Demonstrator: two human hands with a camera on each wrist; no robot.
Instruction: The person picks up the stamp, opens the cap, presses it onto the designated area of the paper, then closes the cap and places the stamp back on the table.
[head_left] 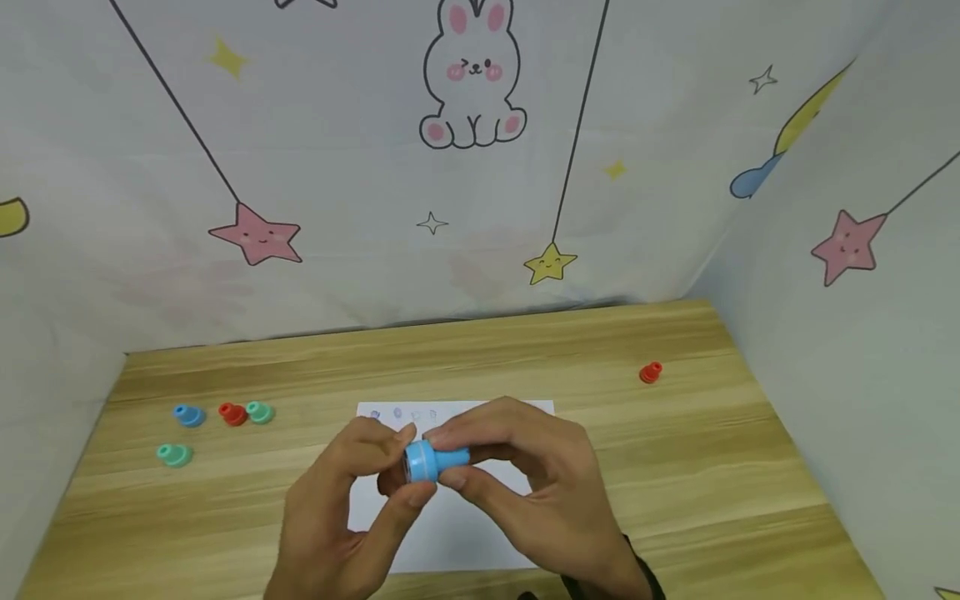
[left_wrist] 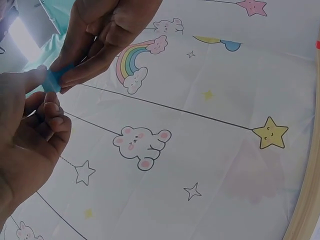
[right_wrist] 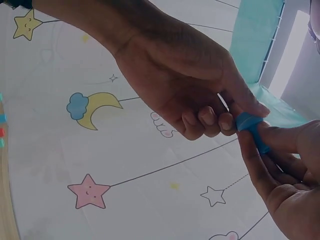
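Observation:
Over a white sheet of paper (head_left: 457,533), both hands meet on a small blue toy stamp (head_left: 423,461) held on its side. The left hand (head_left: 352,492) pinches its wide end between thumb and fingers. My right hand (head_left: 540,475) grips the stamp by its narrow handle, which points right. A pale line runs round the wide part. In the left wrist view the blue stamp (left_wrist: 51,81) sits between the fingertips of both hands, and the right wrist view shows the stamp (right_wrist: 250,122) partly covered by fingers. The stamp's end face is mostly hidden.
Several small faint prints (head_left: 397,413) line the paper's top edge. On the wooden table (head_left: 637,467), to the left, stand a blue stamp (head_left: 189,415), a red stamp (head_left: 232,414), a green stamp (head_left: 260,412) and another green stamp (head_left: 174,454). A red stamp (head_left: 651,372) lies far right.

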